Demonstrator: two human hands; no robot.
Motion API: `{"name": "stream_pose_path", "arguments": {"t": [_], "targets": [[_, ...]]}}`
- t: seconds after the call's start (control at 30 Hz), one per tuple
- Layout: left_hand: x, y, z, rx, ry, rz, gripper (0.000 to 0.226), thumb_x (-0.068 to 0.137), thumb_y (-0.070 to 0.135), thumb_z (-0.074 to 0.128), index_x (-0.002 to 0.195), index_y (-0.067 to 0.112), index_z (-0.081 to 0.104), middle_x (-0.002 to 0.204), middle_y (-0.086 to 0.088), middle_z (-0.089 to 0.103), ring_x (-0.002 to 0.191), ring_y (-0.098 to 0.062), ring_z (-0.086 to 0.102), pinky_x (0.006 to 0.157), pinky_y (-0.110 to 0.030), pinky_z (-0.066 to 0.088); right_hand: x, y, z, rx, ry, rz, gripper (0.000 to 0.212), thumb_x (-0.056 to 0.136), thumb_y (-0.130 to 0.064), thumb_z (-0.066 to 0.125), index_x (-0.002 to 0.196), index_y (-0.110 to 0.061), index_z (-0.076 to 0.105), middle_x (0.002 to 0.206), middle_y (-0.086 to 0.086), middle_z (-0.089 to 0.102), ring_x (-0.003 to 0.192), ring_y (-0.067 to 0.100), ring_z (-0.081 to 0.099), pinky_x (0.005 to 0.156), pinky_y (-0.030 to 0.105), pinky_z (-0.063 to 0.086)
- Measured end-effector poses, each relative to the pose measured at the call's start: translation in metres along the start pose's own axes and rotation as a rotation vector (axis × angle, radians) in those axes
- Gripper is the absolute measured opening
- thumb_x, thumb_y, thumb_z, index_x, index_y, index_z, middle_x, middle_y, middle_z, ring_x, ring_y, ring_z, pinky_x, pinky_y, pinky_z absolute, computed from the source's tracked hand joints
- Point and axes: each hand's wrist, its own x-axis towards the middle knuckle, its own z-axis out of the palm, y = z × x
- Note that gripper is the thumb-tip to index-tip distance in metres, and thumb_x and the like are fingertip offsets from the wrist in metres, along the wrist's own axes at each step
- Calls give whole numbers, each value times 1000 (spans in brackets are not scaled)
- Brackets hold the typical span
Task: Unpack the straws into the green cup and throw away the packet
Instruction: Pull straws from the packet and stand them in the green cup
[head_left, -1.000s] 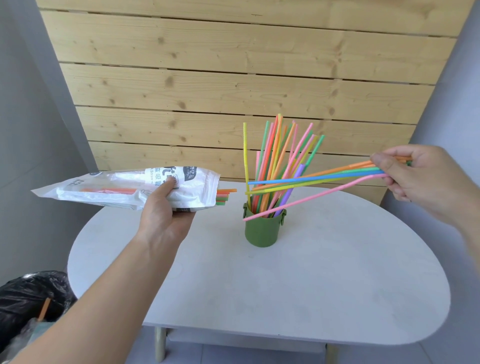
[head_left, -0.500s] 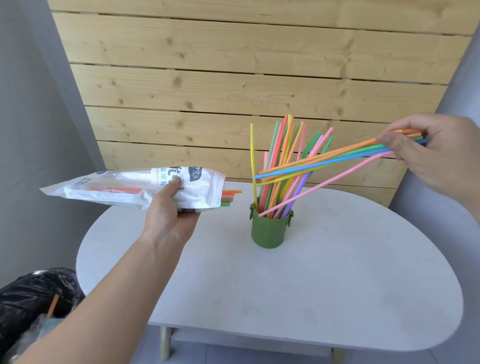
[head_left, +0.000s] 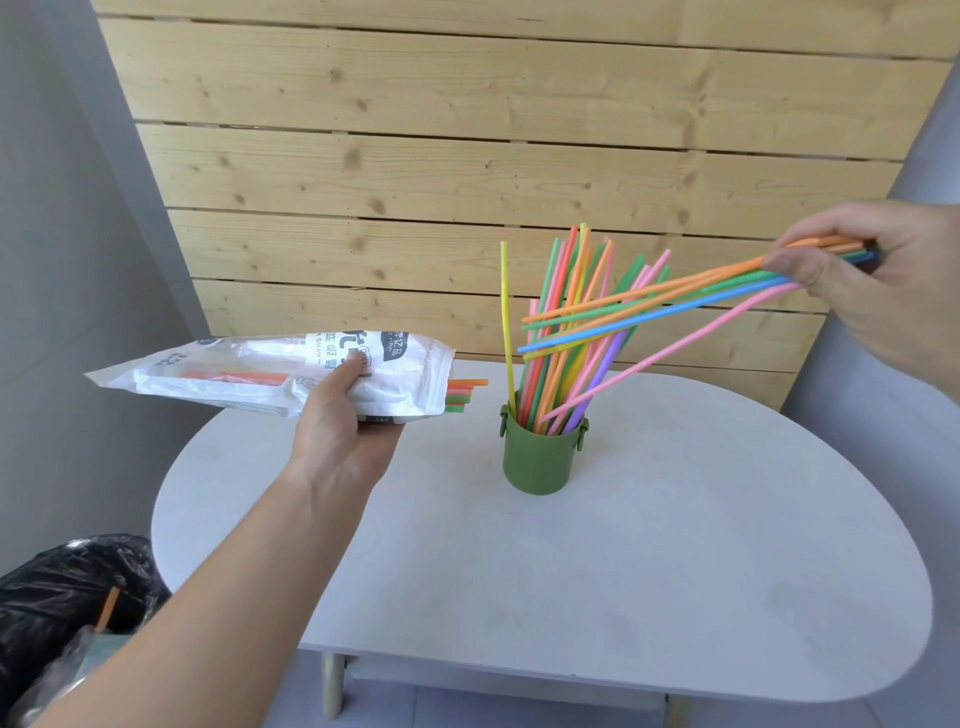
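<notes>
Cup (head_left: 540, 457) on desk (head_left: 675, 545), straws (head_left: 545, 384) standing in it. Packet (head_left: 249, 374) left of cup, above desk's edge. Bin bag (head_left: 67, 587) below, far left.

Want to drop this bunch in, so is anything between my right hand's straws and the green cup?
Only the standing straws already in the green cup, crowding its mouth below the held bunch; nothing else visible.

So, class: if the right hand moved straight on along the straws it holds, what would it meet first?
Probably the standing straws in the green cup, though depth is unclear from this single view.
</notes>
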Motion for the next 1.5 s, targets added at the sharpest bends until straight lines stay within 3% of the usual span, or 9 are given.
{"name": "stream_pose_path", "arguments": {"t": [0.2, 0.3, 0.5, 0.7, 0.93, 1.0, 1.07, 1.3, 1.5], "targets": [[0, -1, 0, 11, 2, -3, 25, 99, 7, 66, 124, 10, 67, 104, -5, 80, 103, -23, 78, 73, -44, 66, -3, -8, -1, 5, -61, 33, 21, 87, -65, 64, 94, -46, 72, 77, -2, 64, 52, 25, 50, 42, 40, 38], [0, -1, -1, 17, -7, -5, 22, 99, 7, 65, 121, 10, 67, 95, -5, 82, 99, -23, 79, 72, -45, 66, -6, -11, -4, -14, -133, 39, 23, 86, -67, 63, 94, -48, 72, 77, -2, 65, 53, 27, 53, 41, 40, 40], [-1, -2, 0, 17, 3, 5, 35, 98, 6, 66, 133, 9, 65, 99, -5, 81, 102, -23, 78, 74, -45, 66, -9, -18, -5, -31, -228, 33, 36, 80, -79, 55, 93, -50, 71, 69, -4, 63, 57, 27, 52, 43, 39, 38], [-3, -2, 2, 20, 13, -3, 38, 98, 7, 66, 136, 8, 64, 122, -7, 77, 107, -25, 77, 78, -48, 65, -6, -24, -1, -76, -231, 40, 23, 77, -69, 56, 87, -52, 70, 64, -7, 62, 60, 24, 51, 42, 32, 35], [-4, -2, 2, 12, 5, -10, 37, 98, 6, 67, 134, 8, 65, 111, -5, 80, 105, -24, 77, 78, -48, 65, 14, -39, 6, -131, -333, 90, 3, 82, -52, 68, 80, -53, 66, 61, -17, 61, 52, 12, 51, 51, 28, 31], [-4, -1, 1, 9, 1, -4, 36, 98, 6, 67, 134, 9, 65, 108, -4, 81, 105, -24, 77, 80, -49, 65, 25, -47, 9, -181, -398, 96, 7, 83, -53, 68, 76, -49, 69, 63, -19, 63, 56, 15, 53, 52, 29, 32], [-3, -1, 1, 10, -3, -5, 34, 98, 6, 67, 132, 8, 66, 104, -4, 82, 103, -24, 78, 81, -48, 65, 39, -54, 14, -240, -436, 79, 19, 84, -53, 68, 71, -39, 71, 60, -9, 65, 63, 19, 57, 53, 31, 34], [0, 1, -1, -2, -18, -21, 22, 99, 7, 66, 120, 10, 68, 93, -5, 82, 97, -22, 79, 66, -43, 65, 82, -77, 54, -401, -480, 11, 29, 86, -45, 73, 70, -26, 59, 68, 4, 59, 63, 17, 50, 51, 31, 28], [1, 4, -3, 0, -30, -14, 14, 99, 7, 65, 112, 11, 68, 87, -3, 82, 89, -22, 80, 71, -44, 66, 98, -85, 93, -380, -417, 24, 27, 88, -44, 71, 93, -18, 66, 72, -2, 53, 78, 26, 51, 63, 32, 31]]}}
